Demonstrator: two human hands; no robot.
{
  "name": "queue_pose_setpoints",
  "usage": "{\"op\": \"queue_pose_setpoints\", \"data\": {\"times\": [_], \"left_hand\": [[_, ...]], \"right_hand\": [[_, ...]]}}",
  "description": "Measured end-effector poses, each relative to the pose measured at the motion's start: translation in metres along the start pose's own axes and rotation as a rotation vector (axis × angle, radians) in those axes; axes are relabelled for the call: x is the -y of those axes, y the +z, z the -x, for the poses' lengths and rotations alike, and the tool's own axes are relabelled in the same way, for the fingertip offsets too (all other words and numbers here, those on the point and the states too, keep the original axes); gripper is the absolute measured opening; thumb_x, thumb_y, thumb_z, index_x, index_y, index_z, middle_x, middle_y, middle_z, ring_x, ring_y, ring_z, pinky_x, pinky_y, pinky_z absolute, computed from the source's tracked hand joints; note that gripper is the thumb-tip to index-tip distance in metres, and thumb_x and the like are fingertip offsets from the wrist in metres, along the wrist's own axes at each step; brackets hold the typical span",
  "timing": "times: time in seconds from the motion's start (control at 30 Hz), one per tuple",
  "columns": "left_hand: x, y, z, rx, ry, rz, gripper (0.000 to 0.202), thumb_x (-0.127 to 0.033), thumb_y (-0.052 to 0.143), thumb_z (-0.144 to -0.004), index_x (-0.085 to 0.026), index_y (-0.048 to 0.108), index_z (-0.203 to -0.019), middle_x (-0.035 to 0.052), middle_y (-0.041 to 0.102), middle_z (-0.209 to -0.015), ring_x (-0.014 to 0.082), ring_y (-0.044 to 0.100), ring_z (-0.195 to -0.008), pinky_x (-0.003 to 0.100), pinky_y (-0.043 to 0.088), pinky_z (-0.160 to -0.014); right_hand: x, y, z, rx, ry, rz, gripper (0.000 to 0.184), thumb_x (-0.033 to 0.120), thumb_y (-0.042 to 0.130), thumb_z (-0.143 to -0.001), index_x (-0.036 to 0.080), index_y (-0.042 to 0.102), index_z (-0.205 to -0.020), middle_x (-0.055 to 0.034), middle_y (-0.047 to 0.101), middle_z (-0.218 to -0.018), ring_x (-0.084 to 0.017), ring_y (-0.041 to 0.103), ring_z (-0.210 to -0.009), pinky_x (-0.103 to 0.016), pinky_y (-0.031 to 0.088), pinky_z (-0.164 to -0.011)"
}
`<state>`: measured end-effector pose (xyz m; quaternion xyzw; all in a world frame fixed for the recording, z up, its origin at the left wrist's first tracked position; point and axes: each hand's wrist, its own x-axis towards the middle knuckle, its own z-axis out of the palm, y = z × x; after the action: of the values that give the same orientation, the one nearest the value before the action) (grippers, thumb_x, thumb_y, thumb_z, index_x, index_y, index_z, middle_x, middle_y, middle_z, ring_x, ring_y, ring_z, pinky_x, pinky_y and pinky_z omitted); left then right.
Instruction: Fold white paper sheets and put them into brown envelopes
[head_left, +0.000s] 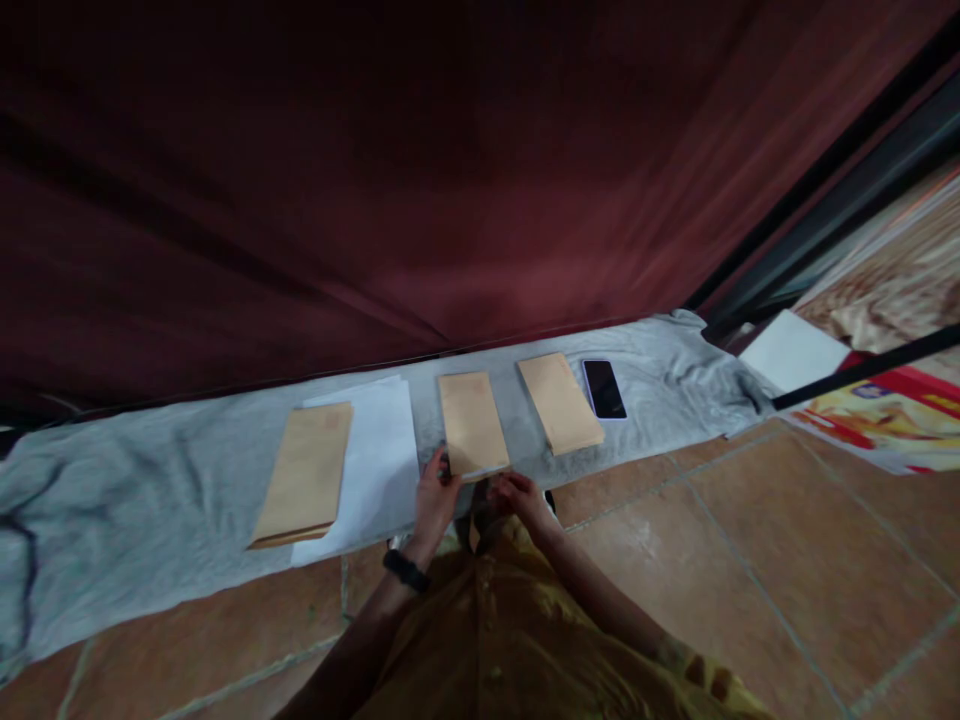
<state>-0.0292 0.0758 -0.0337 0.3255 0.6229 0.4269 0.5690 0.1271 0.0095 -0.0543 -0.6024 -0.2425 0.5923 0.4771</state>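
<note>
A brown paper envelope (474, 420) lies in front of me on the grey cloth, its near end at the cloth's front edge. My left hand (436, 497) is closed on its lower left corner, the thumb along the near edge. At the lower right corner, my right hand (523, 497) has its fingers pinched on the near edge, where a pale strip shows. To the left, a stack of brown envelopes (307, 470) partly covers white paper sheets (382, 460). Several more envelopes (561, 402) lie stacked on the right, beside a dark-screened phone (604, 389).
The grey cloth (150, 480) covers a long, narrow surface against a dark red curtain (450, 220). Tiled floor (675, 560) lies on my side. At the right stand a dark metal frame (840, 200), a white box-like thing (795, 350) and a red and yellow printed package (885, 415).
</note>
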Motion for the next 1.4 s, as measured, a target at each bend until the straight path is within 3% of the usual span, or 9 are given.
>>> {"op": "queue_pose_setpoints", "data": {"times": [0.13,0.2,0.33,0.43,0.5,0.6,0.7,1.0,1.4], "left_hand": [[-0.001,-0.004,0.001,0.005,0.170,-0.187,0.051,-0.003,0.075,-0.063,-0.026,0.070,-0.109,0.0028,0.067,-0.100,0.0198,0.064,-0.093,0.026,0.052,-0.083],[-0.002,-0.006,0.004,0.013,0.247,-0.232,0.053,-0.001,0.074,-0.063,-0.027,0.071,-0.109,0.0038,0.066,-0.107,0.0212,0.062,-0.102,0.027,0.051,-0.090],[0.000,-0.009,0.010,0.059,0.311,-0.247,0.053,-0.001,0.077,-0.064,-0.028,0.071,-0.110,0.0039,0.065,-0.114,0.0207,0.062,-0.109,0.021,0.048,-0.088],[0.001,-0.013,0.006,0.156,0.459,-0.418,0.044,-0.003,0.074,-0.069,-0.027,0.071,-0.106,0.0059,0.065,-0.120,0.0233,0.059,-0.117,0.026,0.045,-0.099],[0.002,-0.016,0.001,0.241,0.601,-0.710,0.038,-0.006,0.067,-0.078,-0.025,0.069,-0.110,0.0076,0.063,-0.126,0.0245,0.056,-0.121,0.035,0.042,-0.107],[0.003,-0.020,-0.005,0.327,0.778,-1.188,0.034,-0.011,0.053,-0.090,-0.022,0.062,-0.121,0.0102,0.057,-0.134,0.0246,0.056,-0.120,0.041,0.045,-0.105],[0.004,-0.023,-0.007,0.343,0.892,-1.429,0.036,-0.011,0.048,-0.093,-0.019,0.059,-0.126,0.0123,0.057,-0.136,0.0251,0.058,-0.119,0.041,0.049,-0.101],[0.000,-0.023,-0.008,0.428,0.970,-1.597,0.046,-0.002,0.041,-0.090,-0.015,0.056,-0.131,0.0160,0.057,-0.140,0.0278,0.054,-0.128,0.044,0.047,-0.102],[0.003,-0.023,-0.006,0.376,0.988,-1.576,0.043,-0.004,0.044,-0.090,-0.018,0.058,-0.128,0.0135,0.060,-0.135,0.0262,0.055,-0.126,0.041,0.047,-0.099]], "right_hand": [[0.007,-0.014,0.004,-0.041,-0.412,0.472,0.024,0.040,0.054,-0.094,0.022,0.070,-0.098,-0.0072,0.070,-0.096,-0.022,0.065,-0.089,-0.036,0.053,-0.084],[0.012,-0.018,0.000,-0.021,-0.600,0.736,0.024,0.030,0.049,-0.097,0.024,0.068,-0.111,-0.0097,0.067,-0.115,-0.024,0.062,-0.107,-0.040,0.049,-0.097],[0.017,-0.020,-0.018,0.048,-0.790,1.074,0.032,0.025,0.049,-0.099,0.023,0.060,-0.129,-0.0110,0.058,-0.137,-0.025,0.053,-0.126,-0.044,0.043,-0.106],[0.019,-0.020,-0.030,0.097,-0.841,1.203,0.036,0.023,0.052,-0.098,0.022,0.057,-0.133,-0.0109,0.056,-0.141,-0.025,0.052,-0.128,-0.042,0.042,-0.108],[0.021,-0.021,-0.035,0.131,-0.861,1.254,0.037,0.023,0.053,-0.098,0.022,0.056,-0.134,-0.0108,0.056,-0.141,-0.024,0.052,-0.128,-0.042,0.042,-0.108],[0.023,-0.021,-0.040,0.164,-0.882,1.326,0.036,0.024,0.054,-0.098,0.020,0.057,-0.134,-0.0109,0.057,-0.141,-0.025,0.054,-0.127,-0.041,0.043,-0.107],[0.025,-0.021,-0.042,0.169,-0.898,1.390,0.035,0.026,0.053,-0.099,0.021,0.058,-0.133,-0.0107,0.058,-0.140,-0.025,0.057,-0.122,-0.041,0.045,-0.105],[0.028,-0.020,-0.046,0.181,-0.944,1.462,0.037,0.027,0.051,-0.100,0.023,0.057,-0.136,-0.0108,0.062,-0.136,-0.025,0.062,-0.115,-0.041,0.048,-0.099],[0.025,-0.021,-0.047,0.164,-0.965,1.427,0.033,0.027,0.052,-0.100,0.022,0.061,-0.132,-0.0104,0.064,-0.133,-0.026,0.061,-0.115,-0.042,0.047,-0.098]]}}
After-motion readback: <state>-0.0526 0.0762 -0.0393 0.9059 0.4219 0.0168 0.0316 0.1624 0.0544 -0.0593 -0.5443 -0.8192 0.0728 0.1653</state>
